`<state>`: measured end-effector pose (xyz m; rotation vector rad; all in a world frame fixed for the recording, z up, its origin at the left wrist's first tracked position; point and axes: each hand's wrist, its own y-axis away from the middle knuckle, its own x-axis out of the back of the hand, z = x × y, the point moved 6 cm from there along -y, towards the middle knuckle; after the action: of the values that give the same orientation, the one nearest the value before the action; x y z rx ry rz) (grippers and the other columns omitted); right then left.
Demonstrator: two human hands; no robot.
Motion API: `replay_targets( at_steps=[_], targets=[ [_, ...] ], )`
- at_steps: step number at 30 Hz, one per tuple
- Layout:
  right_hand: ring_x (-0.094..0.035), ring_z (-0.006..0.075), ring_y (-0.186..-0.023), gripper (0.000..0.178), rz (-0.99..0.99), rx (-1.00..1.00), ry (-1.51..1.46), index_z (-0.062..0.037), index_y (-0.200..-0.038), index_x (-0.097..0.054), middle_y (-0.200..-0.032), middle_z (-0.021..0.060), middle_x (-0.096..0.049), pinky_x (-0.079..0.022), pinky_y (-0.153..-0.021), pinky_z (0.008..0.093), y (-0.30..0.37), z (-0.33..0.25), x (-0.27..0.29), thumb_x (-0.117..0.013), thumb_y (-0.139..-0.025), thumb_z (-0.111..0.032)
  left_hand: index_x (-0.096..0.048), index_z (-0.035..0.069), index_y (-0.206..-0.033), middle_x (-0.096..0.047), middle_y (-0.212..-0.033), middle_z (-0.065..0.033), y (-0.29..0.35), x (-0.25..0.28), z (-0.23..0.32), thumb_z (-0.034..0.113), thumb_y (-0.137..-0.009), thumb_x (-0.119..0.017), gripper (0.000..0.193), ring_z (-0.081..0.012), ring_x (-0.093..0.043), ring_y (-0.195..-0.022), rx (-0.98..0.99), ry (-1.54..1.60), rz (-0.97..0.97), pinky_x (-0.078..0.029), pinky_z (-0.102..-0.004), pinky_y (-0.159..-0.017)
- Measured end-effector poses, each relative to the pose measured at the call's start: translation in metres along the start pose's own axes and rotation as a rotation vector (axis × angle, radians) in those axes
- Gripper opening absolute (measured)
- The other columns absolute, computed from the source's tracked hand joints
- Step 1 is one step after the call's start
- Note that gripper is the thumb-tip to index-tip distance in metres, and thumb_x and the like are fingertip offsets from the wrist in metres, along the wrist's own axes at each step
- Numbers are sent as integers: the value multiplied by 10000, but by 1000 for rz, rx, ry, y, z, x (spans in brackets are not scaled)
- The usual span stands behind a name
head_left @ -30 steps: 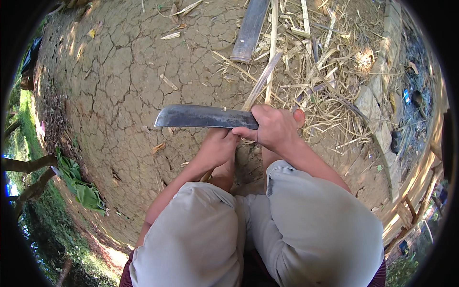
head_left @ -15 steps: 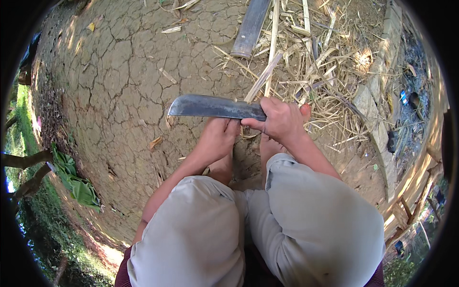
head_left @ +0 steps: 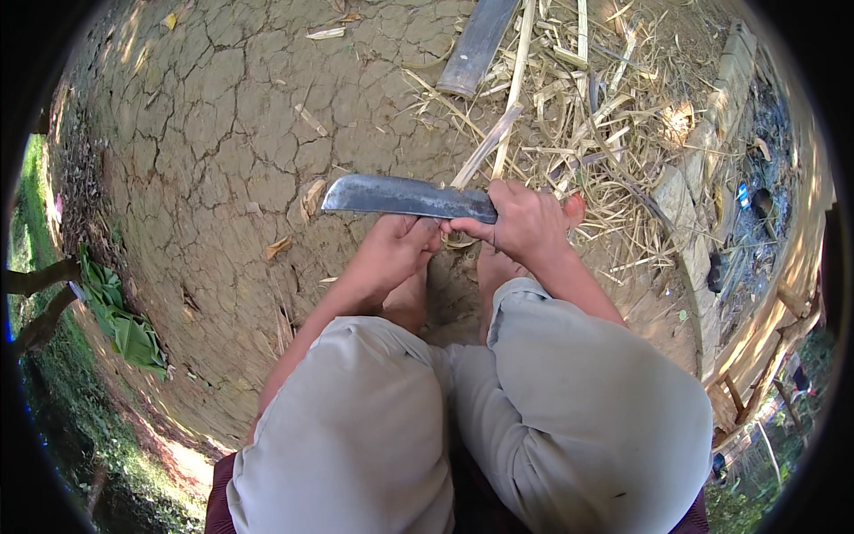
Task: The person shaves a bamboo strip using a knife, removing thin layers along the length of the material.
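A machete [head_left: 391,195] lies crosswise in front of my knees, its broad dark blade pointing left. My right hand [head_left: 527,222] is wrapped round its handle, and a reddish handle end [head_left: 575,209] shows past the fist. Just under the blade, my left hand [head_left: 396,254] is closed with thumb and fingers pinched together. From that pinch a split bamboo strip [head_left: 487,145] appears to run up to the right, passing behind or against the blade, which hides the crossing. My bare feet [head_left: 498,269] are below the hands.
Pale bamboo splints and shavings [head_left: 614,133] litter the ground at the far right. A dark bamboo length [head_left: 479,49] lies beyond the blade. Stone edging [head_left: 685,209] borders ashy ground on the right. Green leaves [head_left: 124,320] lie at the left on cracked earth [head_left: 205,160].
The view has shifted a little. The machete has moved slightly right, and its blade face catches more light. Both hands keep their grips, and the bamboo strip stays with them.
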<state>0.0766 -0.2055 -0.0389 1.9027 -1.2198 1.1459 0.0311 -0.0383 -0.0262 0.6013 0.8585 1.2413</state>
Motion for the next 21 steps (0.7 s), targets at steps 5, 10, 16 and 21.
replay_targets(
  at_steps=[5,10,16,21],
  targets=[
    [-677,375,-665,707,-143,-54,-71,-25,-833,-579,-749,162,-647,-541,-567,470,-1,-6,-4,-613,-776,-729,-608,30,-947,-473,-737,52,-4,13,-11,294,-1046,-480,309,-37,-369,-606,60,142,-116,-313,-212,-520],
    [-684,371,-714,682,-233,-24,-102,-29,-894,-580,-792,152,-652,-541,-580,463,-5,-16,1,-610,-802,-705,-618,3,-973,-459,-718,58,1,18,-16,367,-1044,-475,398,-29,-351,-591,-46,90,-71,-301,-195,-512],
    [-683,339,-689,608,-196,-27,-119,-43,-899,-568,-781,144,-650,-529,-555,442,0,-8,3,-662,-805,-636,-628,-20,-1026,-479,-723,54,4,23,-14,372,-1034,-492,415,-26,-361,-596,-102,123,30,-311,-184,-520],
    [-674,335,-652,511,-215,-78,-134,-53,-877,-554,-761,133,-659,-522,-552,441,14,0,-3,-740,-774,-517,-630,-21,-1023,-479,-726,53,1,20,-14,383,-1031,-489,428,-30,-371,-601,-95,76,11,-323,-187,-527]
  ],
)
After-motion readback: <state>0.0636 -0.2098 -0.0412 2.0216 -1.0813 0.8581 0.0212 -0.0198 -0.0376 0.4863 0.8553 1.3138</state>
